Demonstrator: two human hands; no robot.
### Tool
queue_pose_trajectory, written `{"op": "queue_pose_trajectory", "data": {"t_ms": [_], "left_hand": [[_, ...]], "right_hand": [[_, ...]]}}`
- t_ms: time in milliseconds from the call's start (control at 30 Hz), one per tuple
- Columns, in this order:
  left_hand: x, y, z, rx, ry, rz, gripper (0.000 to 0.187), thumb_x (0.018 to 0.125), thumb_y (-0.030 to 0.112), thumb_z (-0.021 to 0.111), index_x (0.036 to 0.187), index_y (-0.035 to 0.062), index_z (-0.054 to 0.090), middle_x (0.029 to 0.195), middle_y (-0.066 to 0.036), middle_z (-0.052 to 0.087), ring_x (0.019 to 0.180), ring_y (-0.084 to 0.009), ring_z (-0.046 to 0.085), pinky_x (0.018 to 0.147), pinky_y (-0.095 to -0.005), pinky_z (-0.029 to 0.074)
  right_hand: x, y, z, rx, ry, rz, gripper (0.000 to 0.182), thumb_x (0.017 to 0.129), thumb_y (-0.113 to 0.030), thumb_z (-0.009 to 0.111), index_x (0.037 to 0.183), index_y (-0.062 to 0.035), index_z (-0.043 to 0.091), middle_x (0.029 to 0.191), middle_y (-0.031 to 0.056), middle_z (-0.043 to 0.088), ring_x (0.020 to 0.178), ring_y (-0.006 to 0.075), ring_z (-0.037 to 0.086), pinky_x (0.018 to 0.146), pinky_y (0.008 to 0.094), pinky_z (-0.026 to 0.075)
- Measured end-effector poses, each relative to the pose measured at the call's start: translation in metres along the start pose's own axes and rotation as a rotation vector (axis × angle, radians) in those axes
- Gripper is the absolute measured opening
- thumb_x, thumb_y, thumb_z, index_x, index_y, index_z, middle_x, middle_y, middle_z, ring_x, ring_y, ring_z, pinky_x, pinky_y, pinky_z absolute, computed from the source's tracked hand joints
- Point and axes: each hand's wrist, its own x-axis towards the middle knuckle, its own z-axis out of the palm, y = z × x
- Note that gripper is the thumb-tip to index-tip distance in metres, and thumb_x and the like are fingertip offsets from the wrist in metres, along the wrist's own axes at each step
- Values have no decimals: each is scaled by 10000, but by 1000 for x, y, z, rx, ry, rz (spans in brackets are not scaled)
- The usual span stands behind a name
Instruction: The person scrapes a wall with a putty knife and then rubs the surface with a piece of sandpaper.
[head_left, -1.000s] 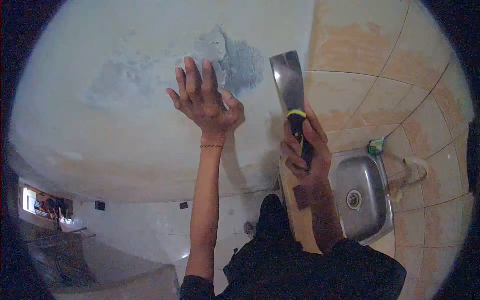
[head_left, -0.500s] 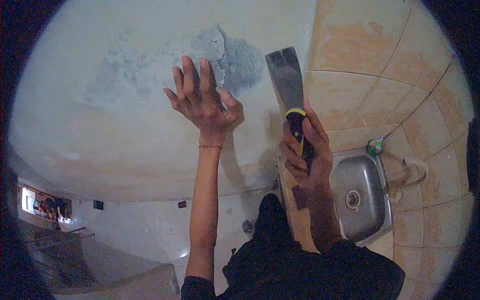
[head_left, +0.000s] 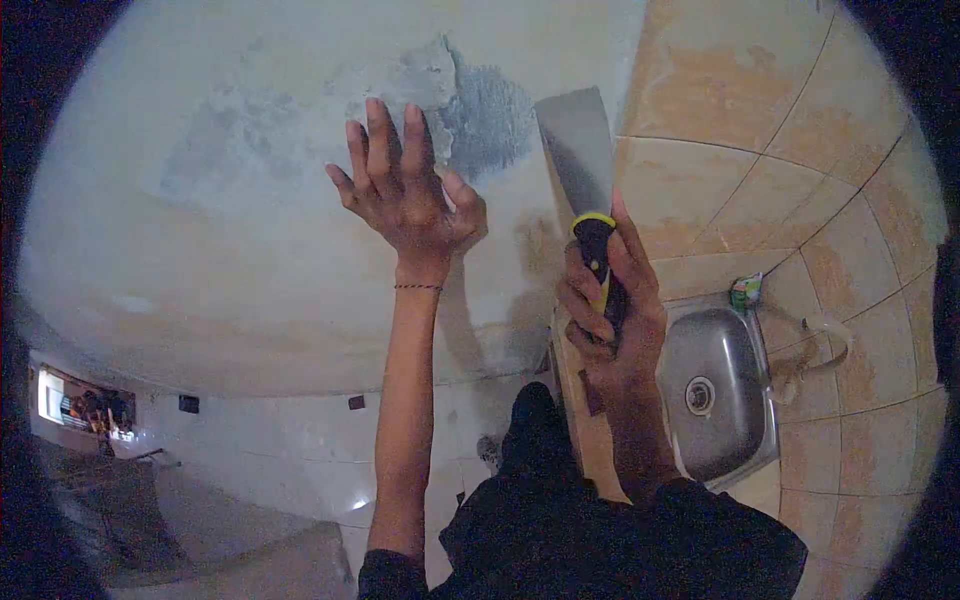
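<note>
My left hand [head_left: 410,205] lies against the painted wall [head_left: 250,270] with its fingers spread, holding nothing. Just above and to the right of it, a grey patch [head_left: 490,120] shows where paint has peeled, with a ragged flaking edge. My right hand [head_left: 620,290] is closed around the black and yellow handle of a scraper [head_left: 580,150]. The wide metal blade points up, to the right of the grey patch. Whether the blade touches the wall cannot be told.
At the right is a steel sink [head_left: 720,400] with a green packet [head_left: 745,291] at its upper corner. Stained tiles [head_left: 720,190] cover the wall beyond. A bright window [head_left: 50,395] shows at the far left.
The scraper blade has turned slightly and now looks lighter. My left hand has stayed in nearly the same place, and the view has shifted a little.
</note>
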Motion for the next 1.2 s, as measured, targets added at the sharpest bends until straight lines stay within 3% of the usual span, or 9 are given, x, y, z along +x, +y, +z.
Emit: {"op": "queue_pose_trajectory", "data": {"t_ms": [167,267,367,767,1200], "left_hand": [[3,1,0,5,1,10,622,811,263,450,1415,123,507,1496,-135,439,1430,-317,311,1201,-499,23],[1,2,-1,5,-13,9,624,811,257,449,1417,120,502,1497,-134,437,1429,-323,310,1200,-507,23],[3,-1,-1,13,-5,13,632,806,254,452,1422,125,497,1503,-131,428,1429,-327,309,1199,-515,25],[-3,1,2,11,-23,4,639,806,271,449,1429,135,492,1510,-123,421,1439,-309,300,1197,-521,33],[1,-3,-1,4,-18,8,640,799,265,452,1424,140,496,1508,-113,426,1429,-305,326,1202,-514,25]], "right_hand": [[5,5,4,-16,-80,-60,515,1034,-301,471,1518,-215,319,765,42,432,439,48,342,287,144,260],[-2,0,8,2,78,12,512,1033,-294,476,1516,-216,324,775,46,437,440,48,334,288,145,261],[0,6,4,115,-57,-20,518,1033,-287,475,1520,-221,311,794,57,450,442,49,328,286,146,261],[-2,-1,4,127,-23,19,548,1039,-271,460,1543,-229,248,804,56,430,462,58,348,292,138,260],[1,-6,11,-7,-51,-17,569,1029,-285,479,1546,-226,249,788,32,436,461,44,347,293,148,268]]}}
